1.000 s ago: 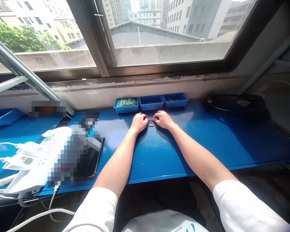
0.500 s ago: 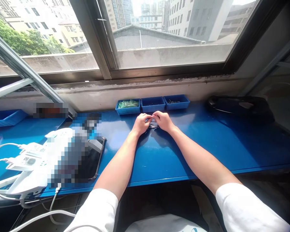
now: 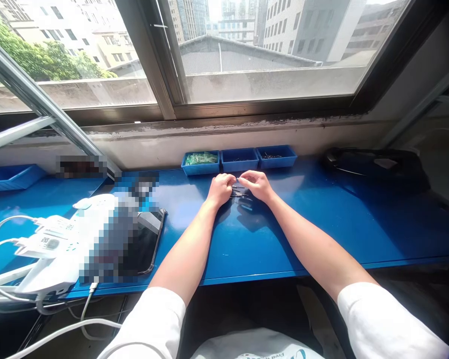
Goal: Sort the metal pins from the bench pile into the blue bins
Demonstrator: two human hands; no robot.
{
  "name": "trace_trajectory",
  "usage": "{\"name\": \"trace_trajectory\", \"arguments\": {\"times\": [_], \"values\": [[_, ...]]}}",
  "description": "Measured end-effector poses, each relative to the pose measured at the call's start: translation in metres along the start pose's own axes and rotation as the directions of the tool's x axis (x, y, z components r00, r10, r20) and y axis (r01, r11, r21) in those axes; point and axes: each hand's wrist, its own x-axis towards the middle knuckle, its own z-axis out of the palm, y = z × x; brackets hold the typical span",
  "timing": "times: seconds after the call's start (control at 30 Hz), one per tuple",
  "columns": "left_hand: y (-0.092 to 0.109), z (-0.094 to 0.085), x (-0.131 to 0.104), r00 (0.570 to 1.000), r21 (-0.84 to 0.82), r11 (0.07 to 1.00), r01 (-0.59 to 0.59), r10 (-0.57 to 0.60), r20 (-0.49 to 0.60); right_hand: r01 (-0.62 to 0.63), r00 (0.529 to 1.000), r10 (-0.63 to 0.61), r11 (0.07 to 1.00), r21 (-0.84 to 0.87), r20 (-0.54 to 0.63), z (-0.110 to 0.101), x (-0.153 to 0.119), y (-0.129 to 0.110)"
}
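My left hand (image 3: 221,189) is closed in a pinch just above the blue tabletop. Close on its right, my right hand (image 3: 257,184) has its thumb and forefinger drawn together, the tips almost meeting those of the left. Whatever sits between the fingertips is too small to name. Beneath and between both hands lie several thin dark pieces (image 3: 241,194) with shiny parts on the blue table (image 3: 247,249). Beyond them stand three blue bins: one with green packets (image 3: 201,158), a middle bin (image 3: 240,165) with few dark bits, and a right bin (image 3: 276,162) with small dark parts.
At left are a dark phone-like device (image 3: 145,244), a white power strip (image 3: 69,244) with plugged-in chargers, and a blue tray (image 3: 13,178). A dark bag-like object (image 3: 374,167) lies at back right. A metal frame (image 3: 56,114) rises beside the window.
The fingers of my right hand have loosened and drawn slightly away from the left fingertips. My left hand stays in nearly the same place. The whole view has shifted slightly.
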Motion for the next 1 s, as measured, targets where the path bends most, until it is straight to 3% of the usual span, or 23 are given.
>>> {"name": "trace_trajectory", "arguments": {"times": [0.17, 0.27, 0.37, 0.47, 0.6, 0.7, 0.83, 1.0], "values": [[0.002, 0.0, 0.0, 1.0, -0.013, 1.0, 0.009, -0.01, -0.016, -0.014, 1.0, 0.013, 0.998, -0.055, -0.018, -0.001, 0.0, 0.002], [0.003, 0.0, 0.001, 0.997, -0.007, 0.999, 0.04, -0.041, -0.07, 0.024, 0.992, -0.043, 0.987, -0.157, -0.12, -0.004, 0.003, 0.002], [0.003, 0.0, 0.002, 0.989, -0.001, 0.994, 0.113, -0.113, -0.098, 0.045, 0.954, -0.143, 0.937, -0.347, -0.263, -0.015, 0.01, 0.004], [0.002, 0.001, 0.002, 0.988, 0.017, 0.989, 0.145, -0.144, -0.055, -0.022, 0.916, -0.194, 0.85, -0.526, -0.351, -0.03, 0.019, 0.009], [0.002, 0.002, 0.001, 0.991, 0.078, 0.988, 0.13, -0.131, 0.008, -0.179, 0.9, -0.14, 0.745, -0.642, -0.413, -0.046, 0.028, 0.024], [0.002, 0.003, 0.0, 0.99, 0.108, 0.986, 0.13, -0.135, 0.036, -0.27, 0.913, -0.035, 0.694, -0.668, -0.406, -0.051, 0.031, 0.036], [0.002, 0.003, -0.001, 0.988, 0.124, 0.983, 0.133, -0.142, 0.06, -0.297, 0.942, 0.087, 0.67, -0.681, -0.325, -0.052, 0.029, 0.043], [0.004, 0.002, 0.0, 0.986, 0.127, 0.982, 0.143, -0.152, 0.067, -0.265, 0.944, 0.039, 0.682, -0.682, -0.328, -0.044, 0.024, 0.035]]}}
